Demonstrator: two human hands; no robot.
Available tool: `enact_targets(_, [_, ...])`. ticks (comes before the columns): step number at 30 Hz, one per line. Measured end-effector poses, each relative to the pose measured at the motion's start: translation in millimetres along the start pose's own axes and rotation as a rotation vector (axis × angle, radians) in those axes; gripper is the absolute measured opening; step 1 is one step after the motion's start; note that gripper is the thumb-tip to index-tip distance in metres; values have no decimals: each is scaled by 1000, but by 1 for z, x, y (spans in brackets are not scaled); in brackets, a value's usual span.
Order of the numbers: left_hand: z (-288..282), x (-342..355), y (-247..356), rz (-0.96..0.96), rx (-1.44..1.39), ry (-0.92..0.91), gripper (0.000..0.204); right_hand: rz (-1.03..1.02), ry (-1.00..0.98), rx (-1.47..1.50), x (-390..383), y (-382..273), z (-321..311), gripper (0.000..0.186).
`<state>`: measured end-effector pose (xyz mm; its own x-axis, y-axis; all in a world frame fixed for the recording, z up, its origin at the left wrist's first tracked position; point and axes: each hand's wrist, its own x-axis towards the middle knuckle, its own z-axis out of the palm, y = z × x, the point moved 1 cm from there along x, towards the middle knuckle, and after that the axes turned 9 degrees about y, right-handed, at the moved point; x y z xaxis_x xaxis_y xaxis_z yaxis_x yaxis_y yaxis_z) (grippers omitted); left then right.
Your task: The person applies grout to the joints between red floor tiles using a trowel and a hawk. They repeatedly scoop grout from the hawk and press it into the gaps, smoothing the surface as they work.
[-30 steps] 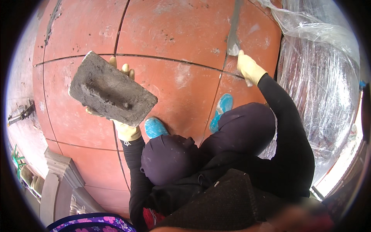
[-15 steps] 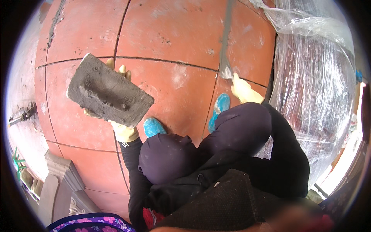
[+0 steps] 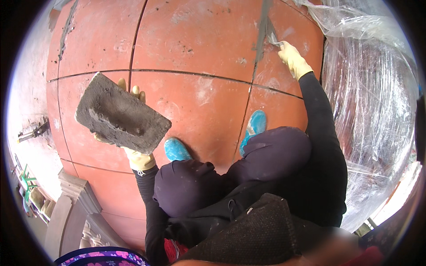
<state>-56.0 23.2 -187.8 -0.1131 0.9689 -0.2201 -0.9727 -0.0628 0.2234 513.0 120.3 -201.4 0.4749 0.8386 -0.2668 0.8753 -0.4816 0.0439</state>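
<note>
My left hand point(image 3: 141, 159), in a cream glove, holds up a rectangular board point(image 3: 155, 141) from beneath, its fingertips showing past the far edge. Dark grey mortar point(image 3: 116, 111) coats the board, with a hollow in the middle. At the far right, my gloved right hand point(image 3: 293, 60) grips a small putty knife point(image 3: 274, 41) with its blade down against the red tile floor point(image 3: 195, 31). Its handle is mostly hidden in my fingers. Beside the blade, wet grey mortar point(image 3: 264, 29) is smeared along a tile joint; nearer to me that joint is a thin dark line.
A large stack wrapped in clear plastic point(image 3: 368, 115) stands close along my right side. My blue shoes point(image 3: 254, 124) rest on the tiles. Grey moulded pieces point(image 3: 73, 208) stand at the lower left, with a dark tool point(image 3: 34, 130) lying farther left. Another smeared joint point(image 3: 66, 31) runs at the far left.
My right hand has moved farther away along the joint with the putty knife, leaving smeared mortar beside it. The board in my left hand has shifted slightly toward me and left.
</note>
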Motion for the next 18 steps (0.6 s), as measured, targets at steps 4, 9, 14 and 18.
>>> enact_targets(4, [2, -3, -2, 86, 195, 190, 115, -149, 6, -190, -38, 9, 11, 49])
enact_targets(9, [-2, 5, -9, 13, 56, 89, 113, -149, -116, -163, -100, 23, 10, 53])
enact_targets(14, [-10, 6, -18, -123, -208, -112, 113, -216, 34, 29, -83, 20, 7, 54])
enact_targets(18, [-9, 1, -17, -131, -239, -79, 114, -3, -18, 227, -3, 3, -19, 46])
